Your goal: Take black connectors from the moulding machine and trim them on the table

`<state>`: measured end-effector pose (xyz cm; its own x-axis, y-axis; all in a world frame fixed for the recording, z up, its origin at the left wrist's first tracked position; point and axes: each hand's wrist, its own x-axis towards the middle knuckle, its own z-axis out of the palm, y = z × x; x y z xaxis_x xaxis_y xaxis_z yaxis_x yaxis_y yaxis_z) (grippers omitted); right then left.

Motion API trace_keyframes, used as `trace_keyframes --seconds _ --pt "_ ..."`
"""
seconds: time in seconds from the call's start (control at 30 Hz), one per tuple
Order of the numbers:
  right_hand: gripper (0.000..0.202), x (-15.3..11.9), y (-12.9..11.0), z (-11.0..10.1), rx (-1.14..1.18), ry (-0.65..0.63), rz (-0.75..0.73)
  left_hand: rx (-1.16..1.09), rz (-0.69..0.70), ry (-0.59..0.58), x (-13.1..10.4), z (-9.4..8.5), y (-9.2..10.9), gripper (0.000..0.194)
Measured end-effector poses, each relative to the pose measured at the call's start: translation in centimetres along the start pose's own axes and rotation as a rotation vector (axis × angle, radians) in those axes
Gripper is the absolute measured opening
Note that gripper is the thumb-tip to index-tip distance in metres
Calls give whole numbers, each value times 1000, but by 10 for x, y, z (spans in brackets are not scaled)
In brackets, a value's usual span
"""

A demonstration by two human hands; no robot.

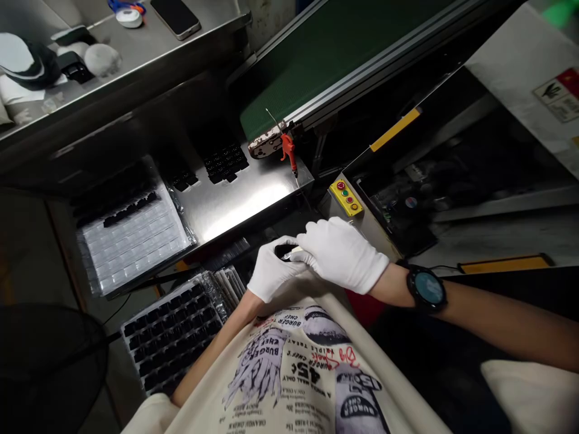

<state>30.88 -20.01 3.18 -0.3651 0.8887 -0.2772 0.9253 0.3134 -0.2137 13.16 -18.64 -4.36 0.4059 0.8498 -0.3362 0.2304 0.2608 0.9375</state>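
Note:
Both hands wear white gloves and meet in front of my body, at the middle of the head view. My left hand (272, 271) is closed around a small black plastic part (283, 248), mostly hidden by the fingers. From the right, my right hand (341, 253) reaches over to it, fingers pinched on a slim pale tool (296, 249) whose tip is at the black part. The tool's kind I cannot make out. Below left stands a tray of black parts (174, 328), arranged in rows.
On the steel table (226, 211) lie a clear blister tray (136, 247), partly filled with black parts, and a cluster of black pieces (225, 163). A red air gun (288, 147) hangs by the green conveyor (316, 66). A yellow button box (346, 197) and machine are to the right.

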Motion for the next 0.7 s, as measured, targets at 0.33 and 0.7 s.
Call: trace_keyframes --seconds 0.33,0.7 --pt "40 -20 16 3 -127 118 -137 95 68 -269 2 -5 6 26" --pt "39 -8 10 -5 -160 118 -46 55 47 -70 11 -2 11 30"
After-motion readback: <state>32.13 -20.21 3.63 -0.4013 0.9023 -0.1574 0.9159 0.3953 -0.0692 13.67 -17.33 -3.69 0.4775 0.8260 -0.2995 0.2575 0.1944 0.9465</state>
